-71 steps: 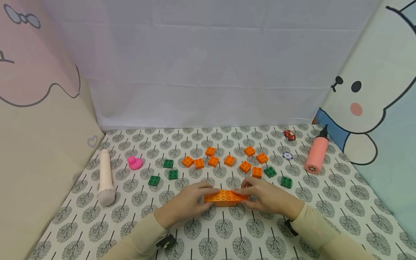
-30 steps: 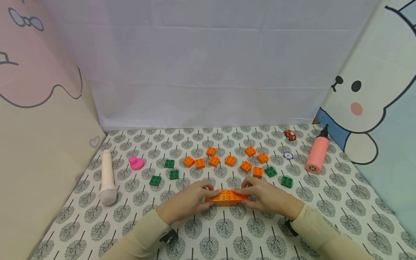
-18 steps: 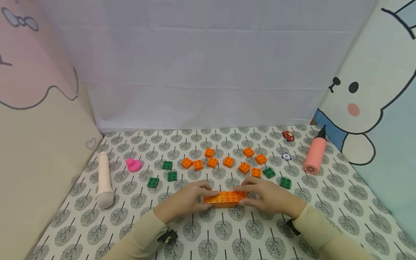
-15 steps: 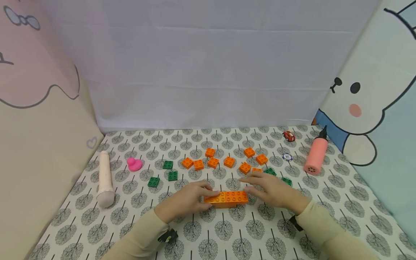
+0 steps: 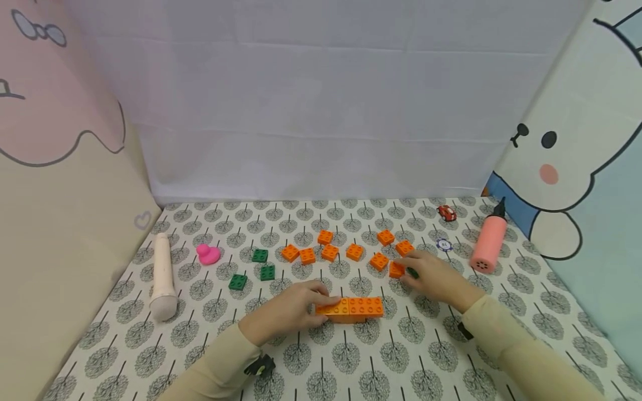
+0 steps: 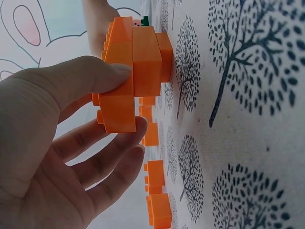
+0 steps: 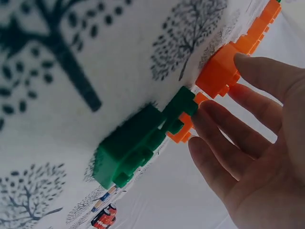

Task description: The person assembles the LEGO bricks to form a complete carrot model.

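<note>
My left hand (image 5: 288,314) holds the left end of a joined row of orange building bricks (image 5: 365,307) near the table's middle. In the left wrist view, the thumb is on the near side of these bricks (image 6: 147,62) and fingers show behind; more orange layers sit under the studded top. My right hand (image 5: 436,281) is at a single orange brick (image 5: 395,269), fingers spread. In the right wrist view, thumb and index finger lie close beside that orange brick (image 7: 219,71), without a clear grip. Green bricks (image 7: 126,143) are beside the right fingers, partly hidden in the head view.
Several loose orange bricks (image 5: 354,252) lie beyond the hands. Green bricks (image 5: 267,272) and a pink duck (image 5: 208,254) are at left, near a white microphone-shaped thing (image 5: 163,278). At right are a pink pump-like bottle (image 5: 489,242), a poker chip (image 5: 443,245) and a red toy car (image 5: 447,213).
My right hand has let go of the joined bricks' right end and moved right and away, to the single orange brick. The left hand has stayed on the joined bricks.
</note>
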{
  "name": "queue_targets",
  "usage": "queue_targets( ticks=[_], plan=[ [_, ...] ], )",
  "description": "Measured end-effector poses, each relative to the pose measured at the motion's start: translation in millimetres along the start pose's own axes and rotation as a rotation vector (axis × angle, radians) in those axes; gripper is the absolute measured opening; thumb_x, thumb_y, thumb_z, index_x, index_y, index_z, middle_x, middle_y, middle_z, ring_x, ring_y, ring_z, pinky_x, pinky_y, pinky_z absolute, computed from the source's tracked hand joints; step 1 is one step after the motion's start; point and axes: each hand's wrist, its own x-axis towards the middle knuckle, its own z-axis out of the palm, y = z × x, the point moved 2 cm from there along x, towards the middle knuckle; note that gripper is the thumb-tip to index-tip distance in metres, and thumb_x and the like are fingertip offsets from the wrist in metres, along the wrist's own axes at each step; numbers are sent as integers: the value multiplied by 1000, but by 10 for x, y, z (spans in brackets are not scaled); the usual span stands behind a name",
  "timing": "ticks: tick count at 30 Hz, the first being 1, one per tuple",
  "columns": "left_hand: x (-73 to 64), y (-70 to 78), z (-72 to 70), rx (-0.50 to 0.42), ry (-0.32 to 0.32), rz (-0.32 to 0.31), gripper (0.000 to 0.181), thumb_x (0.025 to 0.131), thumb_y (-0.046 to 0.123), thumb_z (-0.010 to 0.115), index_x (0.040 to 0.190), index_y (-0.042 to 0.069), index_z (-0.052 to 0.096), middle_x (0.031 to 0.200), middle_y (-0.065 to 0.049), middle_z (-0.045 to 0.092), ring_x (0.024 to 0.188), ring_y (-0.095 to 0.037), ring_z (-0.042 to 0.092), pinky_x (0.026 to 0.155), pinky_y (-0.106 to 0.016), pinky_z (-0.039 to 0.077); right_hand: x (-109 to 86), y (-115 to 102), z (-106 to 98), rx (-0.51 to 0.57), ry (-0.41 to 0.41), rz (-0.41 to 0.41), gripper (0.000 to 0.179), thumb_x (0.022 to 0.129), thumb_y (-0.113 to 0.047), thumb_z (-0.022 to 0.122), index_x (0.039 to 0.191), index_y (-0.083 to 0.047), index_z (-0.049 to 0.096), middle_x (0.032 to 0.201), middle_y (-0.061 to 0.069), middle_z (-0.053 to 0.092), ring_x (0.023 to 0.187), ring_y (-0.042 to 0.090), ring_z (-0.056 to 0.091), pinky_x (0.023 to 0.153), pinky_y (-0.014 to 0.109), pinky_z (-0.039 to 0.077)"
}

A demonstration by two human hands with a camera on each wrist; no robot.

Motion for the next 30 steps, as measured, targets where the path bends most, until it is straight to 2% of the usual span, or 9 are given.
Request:
queue_targets(
  ticks=[6,14,17,20,25,30],
  plan=[
    [2,14,3,9,3,4,47,87,17,75,133,23,64,121,4,62,92,-4,54,82,-18,52,16,19,9,24,-10,2,40,94,-18,68,132,-6,64,125,15,67,113,37,63,96,55,51],
    [-4,31,-4,9,2,-6,47,86,16,75,132,23,65,121,4,62,92,-4,54,82,-19,52,38,42,35,33,-12,60,40,94,-27,69,130,-10,65,123,13,68,112,36,63,97,57,50],
    [3,40,-5,5,3,2,47,86,15,75,132,21,65,120,3,63,91,-5,54,81,-19,52,12,31,11,39,1,52,38,94,-26,69,129,-10,66,123,13,69,111,36,64,96,57,50],
    [4,40,-4,2,2,-1,47,86,15,76,131,21,65,120,3,63,90,-4,55,80,-17,52,-43,-14,-23,50,48,9,36,94,-24,69,127,-11,68,121,10,70,109,33,65,93,53,53],
    [1,27,2,1,3,-3,47,86,15,75,131,21,65,120,4,63,89,-3,54,78,-15,51,-167,-210,-85,76,139,-119,34,93,-22,71,126,-14,70,119,3,71,108,25,67,91,46,56],
    [-2,27,3,8,9,13,47,86,15,75,132,20,65,121,3,63,89,-4,54,77,-17,52,-248,-434,-135,115,178,-246,34,90,-20,74,124,-13,71,117,1,71,107,20,66,89,41,58]
  ],
)
